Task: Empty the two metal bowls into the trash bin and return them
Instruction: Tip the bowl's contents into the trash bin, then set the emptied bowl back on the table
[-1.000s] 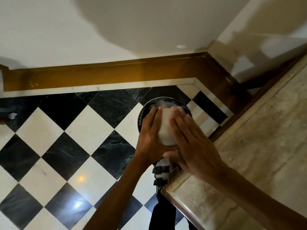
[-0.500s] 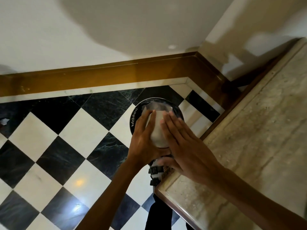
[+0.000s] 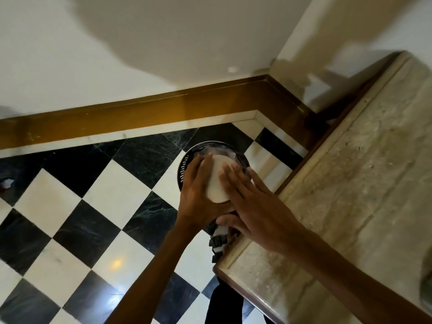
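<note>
A metal bowl [image 3: 218, 178] is turned bottom-up and tilted over the round black trash bin [image 3: 185, 168], which stands on the checkered floor in the corner. The bowl's pale underside faces me. My left hand [image 3: 198, 197] grips the bowl from its left side. My right hand [image 3: 257, 206] lies with fingers spread across its right side and bottom, thumb under the near rim. The bowl's inside and whatever is in the bin are hidden. A grey rounded shape [image 3: 426, 288] sits at the counter's right edge, cut off by the frame.
A beige marble counter [image 3: 350, 206] runs along the right, its corner [image 3: 219, 267] close to my arms. A brown skirting board [image 3: 140, 115] lines the white wall behind the bin. My sandalled foot [image 3: 218, 244] stands just below the bin.
Both hands stay on the upturned bowl over the bin. The view has drifted slightly, and the hands and bowl sit a little further left in it than a second ago.
</note>
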`<state>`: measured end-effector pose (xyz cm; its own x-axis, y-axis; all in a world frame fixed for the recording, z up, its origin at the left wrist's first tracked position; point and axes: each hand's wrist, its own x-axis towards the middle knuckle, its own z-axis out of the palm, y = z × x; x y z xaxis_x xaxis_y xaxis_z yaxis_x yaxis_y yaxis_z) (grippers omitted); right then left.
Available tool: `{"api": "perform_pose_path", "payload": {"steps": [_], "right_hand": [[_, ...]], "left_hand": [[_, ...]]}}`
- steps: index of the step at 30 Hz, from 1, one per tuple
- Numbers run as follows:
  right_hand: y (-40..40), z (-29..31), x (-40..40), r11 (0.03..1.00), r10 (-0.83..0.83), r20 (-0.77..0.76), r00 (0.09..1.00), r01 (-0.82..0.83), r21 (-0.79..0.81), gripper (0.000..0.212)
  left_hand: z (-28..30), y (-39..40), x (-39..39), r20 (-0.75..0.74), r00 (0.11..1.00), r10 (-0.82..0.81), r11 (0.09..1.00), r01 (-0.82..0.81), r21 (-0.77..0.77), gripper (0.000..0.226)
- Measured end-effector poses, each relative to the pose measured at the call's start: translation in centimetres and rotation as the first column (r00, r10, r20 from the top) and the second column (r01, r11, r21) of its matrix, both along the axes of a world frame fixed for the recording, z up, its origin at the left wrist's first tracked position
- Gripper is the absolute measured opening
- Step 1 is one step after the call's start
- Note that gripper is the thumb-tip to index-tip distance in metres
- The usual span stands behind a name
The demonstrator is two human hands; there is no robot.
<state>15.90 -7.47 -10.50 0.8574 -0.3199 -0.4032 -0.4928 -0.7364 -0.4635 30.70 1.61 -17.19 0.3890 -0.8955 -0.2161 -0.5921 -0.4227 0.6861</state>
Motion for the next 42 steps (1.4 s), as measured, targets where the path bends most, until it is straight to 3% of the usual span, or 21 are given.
{"api": "perform_pose_path", "payload": {"steps": [2,4,5,7,8,9,10,12,13,15,16,18,21,23,27,32,36,38,39,40,42], "right_hand": [[-0.3,1.6,-0.6,0.941,-0.307,0.111,0.945,0.285,0.184,0.078],[-0.5,2.6,-2.0,0.753,-0.605,0.116,0.788,0.518,0.406,0.069],[-0.5,2.9,-2.3,0.679,-0.681,0.103,0.725,0.573,0.459,0.066],[-0.9,3.3,-3.8,0.595,-0.749,0.072,0.659,0.620,0.511,0.065],[-1.0,3.6,-4.5,0.558,-0.764,0.043,0.644,0.626,0.545,0.065],[-1.1,3.8,-5.4,0.513,-0.779,0.012,0.627,0.626,0.588,0.064],[-1.2,4.3,-6.3,0.466,-0.794,-0.012,0.608,0.621,0.630,0.060],[-1.6,5.4,-8.9,0.376,-0.839,-0.046,0.543,0.637,0.672,0.046],[-1.7,6.0,-10.4,0.312,-0.872,-0.069,0.485,0.658,0.685,0.041],[-1.9,6.8,-13.8,0.128,-0.936,-0.149,0.319,0.703,0.700,0.036],[-2.0,7.0,-15.5,0.041,-0.953,-0.188,0.239,0.715,0.698,0.035],[-2.2,7.0,-18.8,-0.050,-0.961,-0.235,0.144,0.748,0.662,0.036],[-3.0,6.0,-23.6,-0.115,-0.965,-0.257,0.043,0.816,0.567,0.037],[-4.0,5.3,-26.5,-0.135,-0.968,-0.250,-0.004,0.848,0.513,0.038],[-6.7,4.4,-29.6,-0.150,-0.980,-0.188,-0.071,0.878,0.454,0.033],[-10.0,4.5,-31.8,-0.163,-0.987,-0.064,-0.150,0.934,0.318,0.023],[-11.5,4.8,-33.9,-0.202,-0.979,-0.048,-0.200,0.887,0.415,0.024],[-11.0,5.4,-35.3,-0.265,-0.958,-0.044,-0.283,0.818,0.511,0.034],[-10.2,5.6,-36.1,-0.238,-0.959,0.013,-0.284,0.827,0.510,0.036],[-9.1,5.9,-37.3,-0.165,-0.969,0.093,-0.229,0.879,0.448,0.034],[-5.7,6.1,-39.7,0.061,-0.985,0.171,0.026,0.976,0.207,0.031]], "left_hand": [[0.7,0.1,-0.3,-0.163,0.979,0.124,0.991,-0.112,0.078,0.102],[2.1,-0.7,-0.4,-0.344,0.905,0.251,0.965,-0.205,0.163,0.081],[2.9,-1.2,-0.4,-0.496,0.801,0.334,0.941,-0.254,0.224,0.068],[5.2,-2.4,-0.8,-0.785,0.382,0.487,0.872,-0.274,0.407,0.059],[6.4,-2.7,-1.1,-0.834,0.167,0.525,0.843,-0.236,0.483,0.066],[7.7,-3.0,-1.6,-0.840,0.016,0.543,0.829,-0.173,0.532,0.076],[8.5,-3.3,-2.3,-0.837,-0.033,0.546,0.830,-0.113,0.546,0.088],[10.9,-5.1,-5.1,-0.828,0.070,0.557,0.830,-0.004,0.558,0.106],[11.8,-6.0,-6.8,-0.790,0.128,0.599,0.798,-0.007,0.603,0.103],[13.0,-7.9,-10.3,-0.707,0.237,0.666,0.745,-0.170,0.645,0.075],[13.5,-8.7,-11.8,-0.697,0.329,0.638,0.766,-0.176,0.618,0.058],[13.2,-9.6,-14.3,-0.726,0.531,0.437,0.853,0.011,0.521,0.039],[12.4,-10.6,-18.6,-0.718,0.647,0.258,0.912,0.082,0.402,0.033],[11.8,-11.6,-22.0,-0.698,0.680,0.223,0.938,0.045,0.343,0.036],[10.2,-14.8,-26.8,-0.524,0.837,0.157,0.973,-0.041,0.225,0.032],[9.8,-18.7,-31.1,-0.523,0.826,0.212,0.975,-0.143,0.169,0.014],[11.4,-20.7,-33.0,-0.556,0.792,0.251,0.967,-0.180,0.180,0.021],[12.2,-20.6,-33.7,-0.568,0.779,0.265,0.963,-0.188,0.192,0.022],[12.4,-20.1,-34.0,-0.535,0.810,0.240,0.970,-0.175,0.170,0.019],[12.5,-19.2,-34.5,-0.468,0.863,0.192,0.980,-0.145,0.135,0.015],[12.6,-16.4,-35.5,-0.388,0.907,0.162,0.984,-0.117,0.135,0.010]]}}
